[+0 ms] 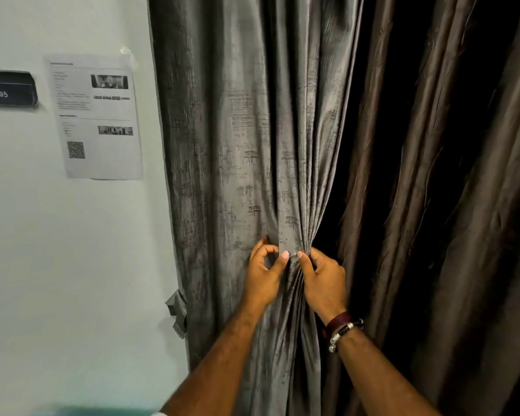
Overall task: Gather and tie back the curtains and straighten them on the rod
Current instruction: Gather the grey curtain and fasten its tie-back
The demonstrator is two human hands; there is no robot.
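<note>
pinching gathered grey curtain (246, 139) folds, left hand (263, 273) and right hand (323, 276); wall plate (8, 88) "ws 05"

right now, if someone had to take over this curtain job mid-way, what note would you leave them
Left hand: pinching a fold of the grey curtain.
Right hand: grip on the bunched edge of the same curtain.
Brown curtain hangs loose to the right.
A fabric tie-back hangs at the grey curtain's wall-side edge, unused.
Done: gathering begun.
Left: finish gathering, tie back, straighten on the rod, which is out of view.

wall (72, 265): pale, plain | printed sheet (95, 117): taped up | dark nameplate (8, 89): reads "WS 05"
</note>
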